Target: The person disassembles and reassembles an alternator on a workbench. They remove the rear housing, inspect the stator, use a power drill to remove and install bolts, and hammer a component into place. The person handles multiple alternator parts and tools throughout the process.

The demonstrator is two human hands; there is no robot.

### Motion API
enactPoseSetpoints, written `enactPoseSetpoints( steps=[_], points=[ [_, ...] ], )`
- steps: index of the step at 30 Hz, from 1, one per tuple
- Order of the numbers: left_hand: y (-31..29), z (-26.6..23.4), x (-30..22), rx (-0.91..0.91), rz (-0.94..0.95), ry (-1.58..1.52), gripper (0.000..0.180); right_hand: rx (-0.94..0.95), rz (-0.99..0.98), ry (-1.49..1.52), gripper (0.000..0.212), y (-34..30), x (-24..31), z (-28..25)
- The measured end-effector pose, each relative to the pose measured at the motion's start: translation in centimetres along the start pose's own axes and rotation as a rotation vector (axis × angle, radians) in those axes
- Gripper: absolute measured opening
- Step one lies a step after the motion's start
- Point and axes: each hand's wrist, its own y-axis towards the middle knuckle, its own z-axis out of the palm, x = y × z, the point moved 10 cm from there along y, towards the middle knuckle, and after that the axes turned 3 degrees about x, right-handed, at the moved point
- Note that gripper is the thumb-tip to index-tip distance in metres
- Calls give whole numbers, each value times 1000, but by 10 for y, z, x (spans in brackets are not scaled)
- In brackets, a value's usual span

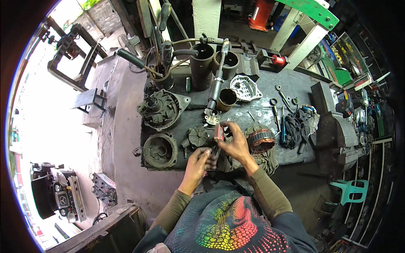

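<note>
My right hand (236,142) pinches a small red box (218,132) above the near edge of the workbench. Just left of it and lower, my left hand (197,168) has its fingers curled together near a thin dark piece; what they hold is hard to make out. Right of my right hand, a wire-wound stator (262,140) lies on a grey-green rag (266,158). A dark round motor part (198,136) sits beyond my left hand. Farther left are an open round housing (160,151) and an alternator half (162,109) with its shaft up.
A metal cylinder tool (216,86) leans among metal tubes (201,63). A tin of hammers and tools (161,80) stands at the back left. A pale slotted housing (244,87), wrenches (286,99), a blue screwdriver (283,126) and dark cloths (298,126) lie rightward, before a bench vise (335,130).
</note>
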Motion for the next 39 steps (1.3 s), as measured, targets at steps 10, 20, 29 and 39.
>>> enactPoseSetpoints(
  steps=[10,20,29,39],
  points=[
    [20,54,-24,300,41,-274,51,-15,-244,-180,49,-59,64,-31],
    [23,94,-30,279,135,-254,52,-184,-342,-290,38,-62,62,-62],
    [22,93,-23,192,87,-248,44,57,-287,12,29,-51,48,-87],
    [-8,101,-1,165,-23,-131,43,274,-485,-65,37,-39,31,-88]
  ],
)
